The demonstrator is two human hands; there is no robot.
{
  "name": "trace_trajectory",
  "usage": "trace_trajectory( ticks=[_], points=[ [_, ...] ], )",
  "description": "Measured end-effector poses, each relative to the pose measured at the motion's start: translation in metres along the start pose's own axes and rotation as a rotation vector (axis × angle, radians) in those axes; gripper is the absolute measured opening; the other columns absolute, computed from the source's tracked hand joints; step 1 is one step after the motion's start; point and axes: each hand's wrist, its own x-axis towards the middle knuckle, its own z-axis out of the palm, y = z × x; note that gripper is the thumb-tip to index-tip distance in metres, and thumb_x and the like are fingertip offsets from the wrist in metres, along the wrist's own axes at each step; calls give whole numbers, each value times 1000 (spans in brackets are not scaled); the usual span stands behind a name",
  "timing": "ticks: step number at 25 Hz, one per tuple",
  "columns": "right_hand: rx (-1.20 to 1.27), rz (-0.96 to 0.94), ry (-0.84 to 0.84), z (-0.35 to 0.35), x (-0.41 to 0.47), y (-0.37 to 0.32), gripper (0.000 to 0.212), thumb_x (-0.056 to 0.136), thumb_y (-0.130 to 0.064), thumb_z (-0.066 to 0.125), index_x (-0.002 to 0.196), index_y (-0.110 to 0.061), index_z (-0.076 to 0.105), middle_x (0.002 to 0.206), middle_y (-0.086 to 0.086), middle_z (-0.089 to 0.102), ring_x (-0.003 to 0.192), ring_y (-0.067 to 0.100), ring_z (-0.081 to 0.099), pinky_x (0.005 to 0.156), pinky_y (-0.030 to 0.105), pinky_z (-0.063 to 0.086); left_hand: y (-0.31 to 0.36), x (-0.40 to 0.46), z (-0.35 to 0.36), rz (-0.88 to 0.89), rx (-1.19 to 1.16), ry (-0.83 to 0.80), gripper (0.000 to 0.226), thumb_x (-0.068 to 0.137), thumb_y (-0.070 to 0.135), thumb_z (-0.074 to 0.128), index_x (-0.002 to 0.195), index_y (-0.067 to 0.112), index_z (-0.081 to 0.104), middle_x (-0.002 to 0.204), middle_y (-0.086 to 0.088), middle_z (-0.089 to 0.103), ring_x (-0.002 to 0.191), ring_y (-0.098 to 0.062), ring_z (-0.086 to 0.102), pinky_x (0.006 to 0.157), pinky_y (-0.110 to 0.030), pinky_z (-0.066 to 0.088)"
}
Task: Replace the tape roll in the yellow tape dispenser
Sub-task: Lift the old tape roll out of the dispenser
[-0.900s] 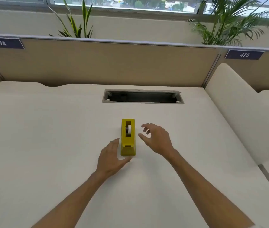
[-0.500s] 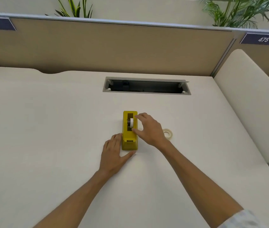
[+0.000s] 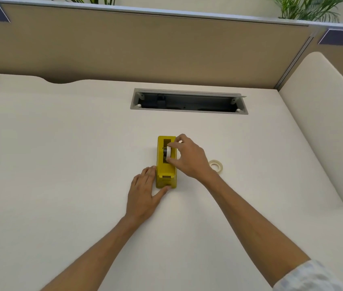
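Note:
The yellow tape dispenser (image 3: pixel 166 166) stands on the white desk, its cutter end toward me. My left hand (image 3: pixel 143 192) lies flat against its left side, thumb wrapped round the near end. My right hand (image 3: pixel 189 159) reaches over from the right, and its finger and thumb pinch the white tape roll (image 3: pixel 168 153) that sits in the dispenser's slot on a black hub. A second tape roll (image 3: pixel 215 165), pale and translucent, lies flat on the desk just right of my right wrist.
An open grey cable tray (image 3: pixel 188 101) is cut into the desk behind the dispenser. A tan partition (image 3: pixel 145 45) closes the back, and a cream side panel (image 3: pixel 321 122) rises on the right. Plants stand beyond the partition.
My right hand came in from beside the dispenser and closed its fingers on the roll in the slot. My left hand settled against the dispenser's left side. The view tilted down.

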Motion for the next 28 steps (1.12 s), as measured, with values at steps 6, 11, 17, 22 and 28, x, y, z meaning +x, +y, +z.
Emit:
trace_trajectory(
  ticks=[6,11,17,22,28],
  points=[
    [-26,-3,0,-2,7,-9,44,86,-37,67,126,-21,58,124,1,55,103,21,58,76,33,50,-2,-1,1,-20,-7,-2,77,85,63,47,144,13,41,146,-3,47,135,-19,41,113,-39,32],
    [-40,4,2,-4,11,-12,43,87,-35,66,128,-23,57,122,1,60,105,21,58,80,34,48,-3,-1,3,-24,-15,0,75,87,61,48,145,14,39,148,-1,44,137,-17,38,114,-37,29],
    [-16,-3,72,-5,7,-13,40,87,-33,66,125,-20,59,120,1,63,103,21,59,81,36,49,-4,-4,-1,-18,-76,-51,71,84,37,50,148,13,31,153,-3,37,144,-18,28,118,-34,21],
    [31,-18,160,-18,-4,-23,40,87,-32,67,125,-20,60,121,0,63,102,18,60,82,35,53,-2,-2,-12,-127,-346,-2,60,90,9,57,146,13,36,151,-4,40,140,-20,36,113,-26,25],
    [80,-60,189,-36,-41,-40,40,86,-36,68,123,-22,62,117,-4,63,98,15,59,77,32,50,35,11,-42,-16,-538,207,42,95,31,53,135,18,50,132,4,58,117,-7,55,93,-21,47]
  ],
)
